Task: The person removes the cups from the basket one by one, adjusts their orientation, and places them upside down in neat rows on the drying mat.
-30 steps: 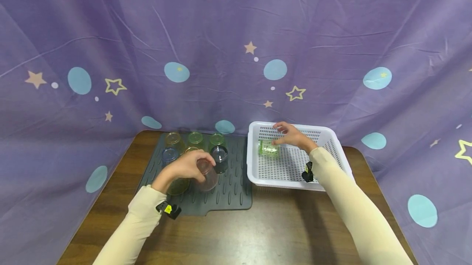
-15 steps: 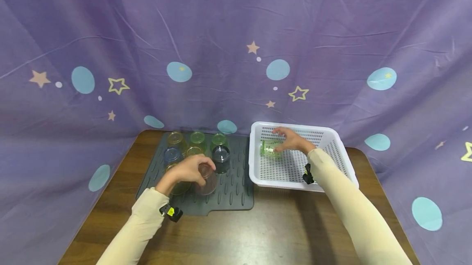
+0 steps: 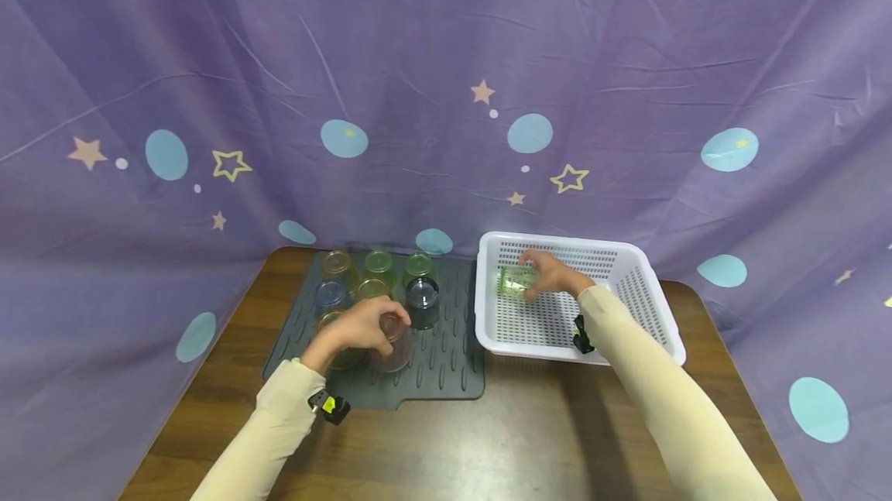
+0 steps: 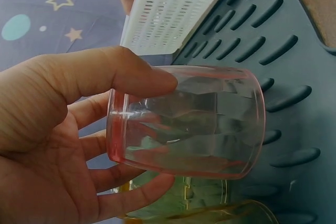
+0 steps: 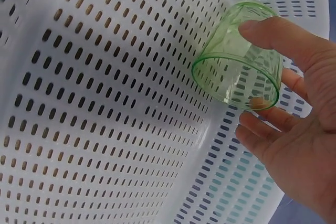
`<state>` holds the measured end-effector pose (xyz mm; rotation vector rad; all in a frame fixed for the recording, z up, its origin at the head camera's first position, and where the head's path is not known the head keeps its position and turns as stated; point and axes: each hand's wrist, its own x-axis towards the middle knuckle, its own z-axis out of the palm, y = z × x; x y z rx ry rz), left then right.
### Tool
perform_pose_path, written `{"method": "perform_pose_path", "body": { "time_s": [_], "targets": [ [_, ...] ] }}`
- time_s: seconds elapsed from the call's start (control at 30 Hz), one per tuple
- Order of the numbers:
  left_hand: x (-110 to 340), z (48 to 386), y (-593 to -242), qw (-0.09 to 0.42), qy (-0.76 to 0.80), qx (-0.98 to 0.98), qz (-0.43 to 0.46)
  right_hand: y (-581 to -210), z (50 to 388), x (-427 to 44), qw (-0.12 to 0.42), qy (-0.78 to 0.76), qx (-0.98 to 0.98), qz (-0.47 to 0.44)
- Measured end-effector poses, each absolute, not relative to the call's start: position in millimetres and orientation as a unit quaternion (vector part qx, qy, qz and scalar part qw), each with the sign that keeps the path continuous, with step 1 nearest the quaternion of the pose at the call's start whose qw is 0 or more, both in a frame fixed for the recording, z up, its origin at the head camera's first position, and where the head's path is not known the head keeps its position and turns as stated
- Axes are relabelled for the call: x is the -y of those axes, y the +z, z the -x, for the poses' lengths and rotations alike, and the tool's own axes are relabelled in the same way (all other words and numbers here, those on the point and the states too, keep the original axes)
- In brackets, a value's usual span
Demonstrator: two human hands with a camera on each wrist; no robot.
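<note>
My left hand (image 3: 364,324) holds a clear pink-tinted drinking glass (image 3: 397,352), upside down at the front of the dark grey drying mat (image 3: 446,377). In the left wrist view its thumb lies along the glass, with the other fingers on the far side. Inside the white plastic basket (image 3: 482,307), a green glass (image 3: 514,282) lies on its side. The right hand (image 3: 552,275) has its thumb on this glass's wall and its fingers around the other side. The right wrist view shows the green glass's open rim facing the camera.
Several upturned glasses stand close together on the mat, including a dark blue-grey glass (image 3: 422,303), a blue glass (image 3: 331,296) and a green glass (image 3: 420,269). The wooden table (image 3: 446,447) extends in front, and a purple curtain (image 3: 418,60) hangs behind.
The left hand and pink glass have come down slightly onto the mat. My right hand has lowered into the basket and closed around the green glass. The head view has shifted slightly.
</note>
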<state>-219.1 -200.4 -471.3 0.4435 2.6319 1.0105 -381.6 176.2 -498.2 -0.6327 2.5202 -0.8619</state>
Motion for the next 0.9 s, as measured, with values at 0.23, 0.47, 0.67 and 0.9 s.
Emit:
{"method": "perform_pose_path", "body": {
  "time_s": [0.23,0.47,0.67,0.9],
  "targets": [
    [200,220,-476,0.142,0.352,-0.912,-0.156,-498,383,-173,0.195,-0.267,-0.912,0.242],
    [199,221,-479,0.14,0.348,-0.914,-0.157,-496,380,-167,0.205,-0.217,-0.926,0.233],
    [196,220,-481,0.134,0.324,-0.925,-0.147,-496,379,-165,0.209,-0.197,-0.933,0.215],
    [195,217,-479,0.123,0.275,-0.947,-0.112,-492,379,-162,0.124,-0.193,-0.939,0.258]
  ]
}}
